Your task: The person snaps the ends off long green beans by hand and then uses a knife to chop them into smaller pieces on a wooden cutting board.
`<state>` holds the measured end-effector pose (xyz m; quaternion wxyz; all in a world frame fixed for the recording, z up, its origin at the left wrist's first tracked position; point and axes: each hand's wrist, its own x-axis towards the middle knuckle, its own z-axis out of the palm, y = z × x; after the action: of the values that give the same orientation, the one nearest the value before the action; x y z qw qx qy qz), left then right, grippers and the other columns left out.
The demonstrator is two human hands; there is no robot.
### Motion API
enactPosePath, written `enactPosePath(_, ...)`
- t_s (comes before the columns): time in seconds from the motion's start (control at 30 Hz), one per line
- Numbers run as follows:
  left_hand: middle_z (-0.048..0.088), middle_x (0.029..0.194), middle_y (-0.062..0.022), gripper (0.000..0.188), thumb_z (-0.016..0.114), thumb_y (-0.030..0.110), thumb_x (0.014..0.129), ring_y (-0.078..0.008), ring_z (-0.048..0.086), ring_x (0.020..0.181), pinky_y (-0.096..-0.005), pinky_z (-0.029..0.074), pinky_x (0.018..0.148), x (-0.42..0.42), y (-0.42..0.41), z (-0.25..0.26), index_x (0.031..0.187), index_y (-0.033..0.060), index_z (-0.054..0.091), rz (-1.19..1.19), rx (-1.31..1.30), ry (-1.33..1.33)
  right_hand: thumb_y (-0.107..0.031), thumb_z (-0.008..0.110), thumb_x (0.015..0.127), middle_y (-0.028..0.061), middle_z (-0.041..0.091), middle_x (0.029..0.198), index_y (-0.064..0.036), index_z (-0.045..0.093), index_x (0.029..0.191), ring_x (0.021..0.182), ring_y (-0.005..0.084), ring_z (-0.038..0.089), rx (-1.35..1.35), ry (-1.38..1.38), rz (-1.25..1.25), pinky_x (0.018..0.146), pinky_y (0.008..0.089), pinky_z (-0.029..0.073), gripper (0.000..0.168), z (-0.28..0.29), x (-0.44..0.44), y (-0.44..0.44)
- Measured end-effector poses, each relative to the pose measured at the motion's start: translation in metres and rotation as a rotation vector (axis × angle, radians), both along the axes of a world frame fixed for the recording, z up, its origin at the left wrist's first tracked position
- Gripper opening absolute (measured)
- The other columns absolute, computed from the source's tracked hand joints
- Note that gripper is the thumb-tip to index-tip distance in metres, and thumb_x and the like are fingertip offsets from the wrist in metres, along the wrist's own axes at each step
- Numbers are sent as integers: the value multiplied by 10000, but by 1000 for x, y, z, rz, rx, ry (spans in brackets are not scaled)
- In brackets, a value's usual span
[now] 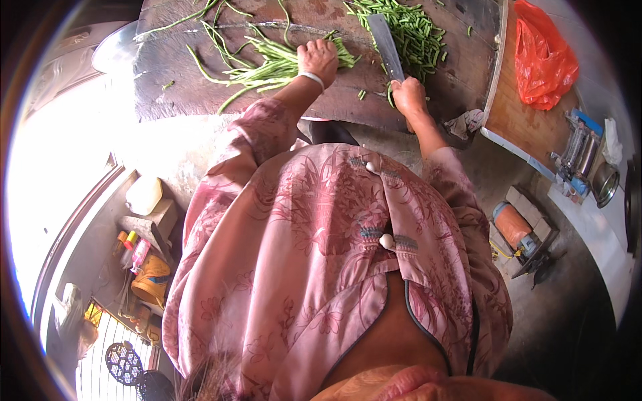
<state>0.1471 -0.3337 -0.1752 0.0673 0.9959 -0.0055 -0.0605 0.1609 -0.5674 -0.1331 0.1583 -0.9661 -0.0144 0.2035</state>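
Observation:
On the dark wooden table (165, 100), my left hand (318, 59) presses down on a bunch of long green beans (271, 65), its fingers around them near their cut ends. My right hand (409, 96) grips the handle of a cleaver (386, 45), whose broad blade points away from me. The blade lies between the bunch and a heap of short cut bean pieces (419, 37), against the heap's left side. A few cut pieces (361, 94) lie apart, between my hands. Loose whole beans (215, 35) spread towards the upper left.
A red plastic bag (544, 60) rests on a wooden surface (516, 118) at the right. A crumpled cloth (464, 124) is at the table's right corner. An orange motor-like device (511, 224) stands below on the right. At the lower left are a plastic jug (144, 195) and several bottles.

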Motion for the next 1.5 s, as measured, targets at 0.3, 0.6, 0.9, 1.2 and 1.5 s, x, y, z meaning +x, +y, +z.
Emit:
enactPosePath(0.3, 499, 1198, -174, 862, 687, 392, 704, -331, 490, 1117, -478, 347, 985, 31, -33, -8, 1353, -51, 332, 103, -73, 17, -323, 613, 821, 319, 600, 737, 80, 639, 740, 748, 461, 618, 148, 87, -145, 649, 499, 488, 412, 33, -32, 17)
enactPosePath(0.6, 375, 1385, -288, 1157, 723, 608, 615, -434, 322, 1316, -604, 64, 1099, 1, -15, 31, 1402, -86, 237, 18, 120, 184, -339, 603, 842, 303, 603, 723, 72, 616, 819, 739, 476, 609, 167, 49, -91, 659, 500, 490, 412, 31, -68, 2)
enactPosePath(0.9, 585, 931, -118, 199, 467, 165, 842, -290, 555, 893, -472, 344, 852, 5, -22, -13, 938, 63, 610, 40, 248, -103, -324, 579, 852, 270, 639, 806, 25, 639, 811, 799, 439, 629, 35, 36, 60, 717, 495, 499, 356, 34, -52, 32)
enactPosePath(1.2, 571, 927, -130, 164, 484, 172, 832, -296, 539, 879, -479, 344, 813, 3, -23, -14, 911, 69, 585, 8, 244, -84, -181, 549, 816, 290, 638, 830, 70, 664, 820, 839, 415, 643, -73, 384, 89, 751, 454, 514, 276, 51, 1, 41)
enactPosePath(1.5, 552, 893, -116, 148, 488, 176, 824, -287, 524, 868, -472, 354, 795, 3, -18, -9, 898, 78, 570, -25, 199, -108, -134, 592, 733, 260, 653, 826, 25, 685, 786, 816, 398, 652, -100, 186, 166, 737, 449, 526, 191, -12, 16, 81)
